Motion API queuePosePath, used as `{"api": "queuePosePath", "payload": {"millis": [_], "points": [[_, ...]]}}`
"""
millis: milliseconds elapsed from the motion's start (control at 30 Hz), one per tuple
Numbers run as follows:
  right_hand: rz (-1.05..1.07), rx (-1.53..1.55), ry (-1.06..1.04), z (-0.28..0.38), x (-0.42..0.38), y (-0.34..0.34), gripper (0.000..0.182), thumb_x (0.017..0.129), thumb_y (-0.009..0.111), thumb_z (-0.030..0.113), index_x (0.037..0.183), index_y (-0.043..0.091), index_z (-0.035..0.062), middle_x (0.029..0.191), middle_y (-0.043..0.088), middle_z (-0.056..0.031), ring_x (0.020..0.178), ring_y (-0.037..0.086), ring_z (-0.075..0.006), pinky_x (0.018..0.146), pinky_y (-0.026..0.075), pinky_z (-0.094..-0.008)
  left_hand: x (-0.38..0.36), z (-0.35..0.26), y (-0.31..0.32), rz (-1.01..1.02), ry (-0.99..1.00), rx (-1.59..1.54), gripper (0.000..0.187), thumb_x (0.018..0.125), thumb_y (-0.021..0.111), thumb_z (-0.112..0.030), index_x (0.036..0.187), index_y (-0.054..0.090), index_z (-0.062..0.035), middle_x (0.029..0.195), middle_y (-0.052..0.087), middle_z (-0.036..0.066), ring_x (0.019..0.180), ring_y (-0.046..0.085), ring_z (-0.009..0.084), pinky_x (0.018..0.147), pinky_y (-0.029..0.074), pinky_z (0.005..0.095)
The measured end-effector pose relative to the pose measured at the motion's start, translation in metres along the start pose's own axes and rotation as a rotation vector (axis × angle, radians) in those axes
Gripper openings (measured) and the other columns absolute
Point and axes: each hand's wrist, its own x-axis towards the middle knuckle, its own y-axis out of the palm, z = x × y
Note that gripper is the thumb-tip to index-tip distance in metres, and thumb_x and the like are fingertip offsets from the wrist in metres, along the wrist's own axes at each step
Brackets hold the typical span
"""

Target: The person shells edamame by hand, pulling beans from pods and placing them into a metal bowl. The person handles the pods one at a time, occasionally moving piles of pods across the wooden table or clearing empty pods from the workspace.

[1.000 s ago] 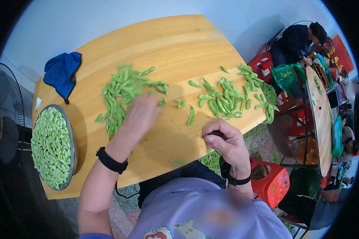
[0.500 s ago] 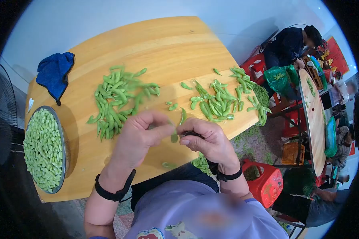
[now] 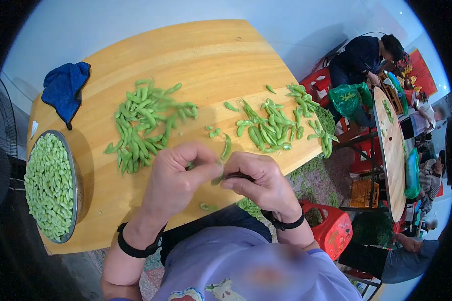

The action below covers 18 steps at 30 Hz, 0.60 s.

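Note:
My left hand [image 3: 178,175] is closed, with a green soybean pod [image 3: 217,179] pinched at its fingertips. My right hand [image 3: 258,180] is closed around a small dark tool [image 3: 238,175], mostly hidden by the fingers; its kind does not show. Both sets of fingertips meet near the table's front edge, over the pod. Beyond my left hand lies a heap of plump pods [image 3: 135,125]. Another spread of pods [image 3: 271,125] is to the right, and a single pod [image 3: 226,146] lies just past my fingertips.
A metal bowl [image 3: 76,188] heaped with shelled beans stands at the left of the wooden table [image 3: 201,55]. A blue cloth [image 3: 65,93] lies behind it. A red stool [image 3: 334,233] is at right. Several people sit around another table [image 3: 390,165], with green bags near them.
Both hands stay together at the pod, and the fingertips have drawn slightly closer. The whole view has shifted a little to the left.

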Motion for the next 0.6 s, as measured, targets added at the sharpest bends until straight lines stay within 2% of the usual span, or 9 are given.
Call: {"api": "queuePosePath", "payload": {"millis": [167, 233, 367, 433, 467, 500, 533, 567, 600], "points": [[0.013, 0.151, -0.024, -0.011, -0.004, 0.0, 0.011, 0.075, 0.064, 0.004, 0.084, 0.058, 0.0001, 0.069, 0.054, -0.0054, 0.06, 0.051, -0.0137, 0.054, 0.04, -0.026, -0.001, 0.007, -0.004, 0.116, -0.239, -0.479, 0.004, 0.073, 0.064, -0.002, 0.076, 0.061, -0.0023, 0.067, 0.056, -0.001, 0.058, 0.046, 0.0051, 0.056, 0.036, 0.021], [0.173, 0.82, 0.256, -0.019, -0.008, -0.003, 0.01, 0.077, 0.063, 0.004, 0.085, 0.059, -0.0003, 0.068, 0.054, -0.0023, 0.057, 0.048, -0.0088, 0.051, 0.038, -0.0239, -0.003, 0.021, 0.002, 0.196, -0.216, -0.651, 0.007, 0.074, 0.065, -0.004, 0.079, 0.06, -0.0026, 0.068, 0.056, -0.001, 0.057, 0.044, 0.0053, 0.054, 0.035, 0.0207], [0.233, 0.973, 0.228, -0.022, -0.011, 0.001, 0.01, 0.079, 0.062, 0.004, 0.088, 0.059, -0.0003, 0.067, 0.053, 0.0002, 0.055, 0.047, -0.0073, 0.048, 0.038, -0.0233, -0.004, 0.032, 0.002, 0.349, -0.193, -0.869, 0.012, 0.077, 0.067, -0.012, 0.082, 0.06, -0.0039, 0.07, 0.054, 0.0, 0.057, 0.042, 0.0054, 0.05, 0.032, 0.0189], [-0.023, 0.294, 0.123, -0.007, -0.011, 0.005, 0.013, 0.076, 0.064, 0.004, 0.087, 0.059, -0.0004, 0.066, 0.055, -0.0025, 0.055, 0.05, -0.01, 0.048, 0.039, -0.0251, -0.006, 0.014, 0.0, 0.243, -0.3, -0.773, 0.01, 0.079, 0.065, -0.012, 0.08, 0.058, -0.0044, 0.068, 0.052, -0.001, 0.057, 0.042, 0.0047, 0.049, 0.031, 0.0184], [-0.021, 0.294, 0.122, 0.003, -0.011, 0.005, 0.013, 0.076, 0.064, 0.004, 0.087, 0.059, -0.0004, 0.066, 0.055, -0.0025, 0.055, 0.05, -0.01, 0.048, 0.039, -0.0251, -0.006, 0.007, 0.0, 0.134, -0.404, -0.677, 0.01, 0.081, 0.063, -0.013, 0.079, 0.057, -0.0049, 0.066, 0.05, -0.003, 0.057, 0.041, 0.004, 0.048, 0.03, 0.0179], [-0.09, -0.019, 0.057, 0.013, -0.011, 0.006, 0.014, 0.074, 0.066, 0.005, 0.085, 0.059, -0.0004, 0.066, 0.056, -0.0046, 0.055, 0.051, -0.0116, 0.049, 0.04, -0.0258, -0.006, 0.011, 0.003, 0.13, -0.402, -0.678, 0.01, 0.081, 0.063, -0.013, 0.079, 0.057, -0.0049, 0.066, 0.05, -0.003, 0.057, 0.041, 0.004, 0.048, 0.03, 0.0179], [-0.159, -0.331, -0.009, 0.02, -0.011, 0.008, 0.015, 0.072, 0.067, 0.005, 0.084, 0.059, -0.0005, 0.067, 0.057, -0.0067, 0.056, 0.052, -0.0133, 0.049, 0.041, -0.0265, -0.007, 0.019, 0.007, 0.097, -0.241, -0.386, 0.011, 0.083, 0.061, -0.015, 0.082, 0.056, -0.0053, 0.065, 0.048, -0.003, 0.055, 0.041, 0.0035, 0.046, 0.031, 0.0165], [-0.177, -0.349, 0.007, 0.022, -0.012, 0.01, 0.018, 0.07, 0.069, 0.006, 0.083, 0.059, -0.0005, 0.068, 0.058, -0.0101, 0.055, 0.053, -0.0159, 0.05, 0.041, -0.0277, -0.008, 0.023, 0.01, 0.063, -0.084, -0.096, 0.012, 0.085, 0.058, -0.017, 0.084, 0.055, -0.0057, 0.065, 0.047, -0.004, 0.053, 0.041, 0.003, 0.045, 0.032, 0.0152], [-0.172, -0.347, 0.007, 0.021, -0.013, 0.01, 0.018, 0.07, 0.069, 0.006, 0.083, 0.059, -0.0005, 0.068, 0.058, -0.0101, 0.055, 0.053, -0.0159, 0.05, 0.041, -0.0277, -0.009, 0.022, 0.009, 0.058, -0.086, -0.097, 0.012, 0.085, 0.058, -0.017, 0.084, 0.055, -0.0057, 0.065, 0.047, -0.004, 0.053, 0.041, 0.003, 0.045, 0.032, 0.0152]]}}
